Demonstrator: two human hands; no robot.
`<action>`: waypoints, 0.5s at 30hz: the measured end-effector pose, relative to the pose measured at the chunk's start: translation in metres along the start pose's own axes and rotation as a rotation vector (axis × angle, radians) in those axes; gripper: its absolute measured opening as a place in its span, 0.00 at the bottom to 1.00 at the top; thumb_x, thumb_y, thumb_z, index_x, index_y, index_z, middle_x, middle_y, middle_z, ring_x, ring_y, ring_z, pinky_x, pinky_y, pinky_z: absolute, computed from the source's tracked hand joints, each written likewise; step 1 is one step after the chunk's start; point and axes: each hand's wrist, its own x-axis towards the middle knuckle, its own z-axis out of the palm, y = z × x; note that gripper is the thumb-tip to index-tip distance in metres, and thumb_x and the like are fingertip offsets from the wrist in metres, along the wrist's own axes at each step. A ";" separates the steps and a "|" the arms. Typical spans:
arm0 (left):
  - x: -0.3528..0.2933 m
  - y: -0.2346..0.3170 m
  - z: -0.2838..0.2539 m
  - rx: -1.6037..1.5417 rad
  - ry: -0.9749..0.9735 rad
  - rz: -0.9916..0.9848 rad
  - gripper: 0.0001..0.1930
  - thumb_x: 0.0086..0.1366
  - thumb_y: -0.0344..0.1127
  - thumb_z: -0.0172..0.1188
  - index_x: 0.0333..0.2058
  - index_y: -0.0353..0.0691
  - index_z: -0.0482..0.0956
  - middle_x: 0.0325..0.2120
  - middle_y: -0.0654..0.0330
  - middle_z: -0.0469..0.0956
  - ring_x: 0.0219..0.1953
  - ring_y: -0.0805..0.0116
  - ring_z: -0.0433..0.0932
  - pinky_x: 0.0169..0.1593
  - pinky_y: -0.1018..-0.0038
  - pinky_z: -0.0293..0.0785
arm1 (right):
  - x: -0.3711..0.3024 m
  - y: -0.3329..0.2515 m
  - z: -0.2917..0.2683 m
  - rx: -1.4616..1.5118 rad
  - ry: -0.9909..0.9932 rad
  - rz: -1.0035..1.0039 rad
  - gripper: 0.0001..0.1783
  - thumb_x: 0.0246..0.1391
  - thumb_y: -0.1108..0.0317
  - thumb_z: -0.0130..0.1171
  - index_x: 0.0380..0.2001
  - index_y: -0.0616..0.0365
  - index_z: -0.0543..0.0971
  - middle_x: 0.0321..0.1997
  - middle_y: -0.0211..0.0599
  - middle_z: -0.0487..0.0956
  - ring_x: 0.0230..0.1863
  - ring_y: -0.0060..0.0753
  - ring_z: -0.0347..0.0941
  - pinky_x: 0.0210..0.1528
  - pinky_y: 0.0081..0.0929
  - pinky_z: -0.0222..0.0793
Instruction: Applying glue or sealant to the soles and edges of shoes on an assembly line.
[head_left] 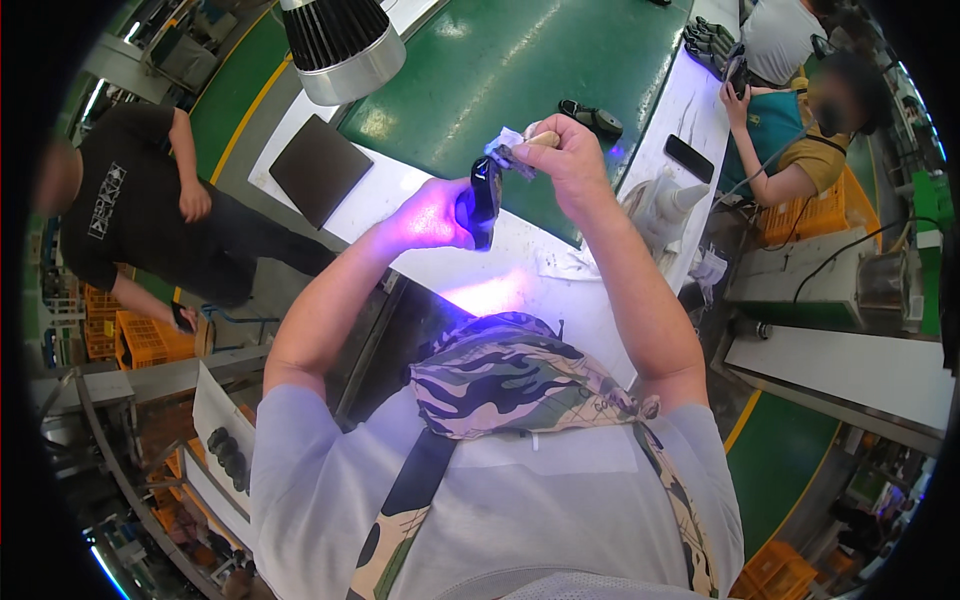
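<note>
My left hand (428, 215) is closed round a glossy black shoe (484, 205), holding it up over the white table edge in violet light. The shoe is seen narrow, and part of it is hidden by my fingers. Just above its upper end, my right hand (575, 165) pinches a crumpled whitish cloth (508, 146), which touches or nearly touches the shoe. A tan piece at the fingertips of that hand is too small to make out. Another dark shoe (592, 118) lies on the green conveyor belt (450, 90) beyond my hands.
A black lamp with a silver rim (350, 65) hangs at the upper left. A dark square plate (320, 170) lies on the white table. At right are a phone (689, 158), a white bottle (665, 212) and a row of shoes (708, 48). People are at left and right.
</note>
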 end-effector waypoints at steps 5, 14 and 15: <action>0.013 0.008 -0.010 -0.260 -0.312 -0.238 0.35 0.37 0.28 0.76 0.48 0.31 0.73 0.35 0.61 0.80 0.38 0.71 0.80 0.46 0.72 0.77 | 0.013 0.006 -0.015 -0.074 -0.007 -0.049 0.11 0.45 0.78 0.68 0.29 0.60 0.74 0.32 0.31 0.76 0.31 0.20 0.72 0.32 0.21 0.70; 0.036 -0.018 -0.006 -0.512 -0.350 -0.222 0.32 0.40 0.28 0.75 0.48 0.36 0.74 0.38 0.62 0.79 0.41 0.69 0.79 0.49 0.71 0.75 | 0.014 0.016 -0.035 -0.263 -0.090 -0.181 0.12 0.49 0.81 0.65 0.27 0.57 0.70 0.37 0.37 0.77 0.44 0.27 0.74 0.45 0.25 0.71; 0.038 -0.018 -0.006 -0.514 -0.355 -0.228 0.32 0.40 0.28 0.75 0.48 0.36 0.74 0.38 0.62 0.79 0.41 0.69 0.79 0.49 0.71 0.75 | 0.013 0.018 -0.038 -0.276 -0.109 -0.182 0.12 0.49 0.81 0.64 0.27 0.57 0.69 0.37 0.37 0.77 0.43 0.27 0.74 0.46 0.25 0.71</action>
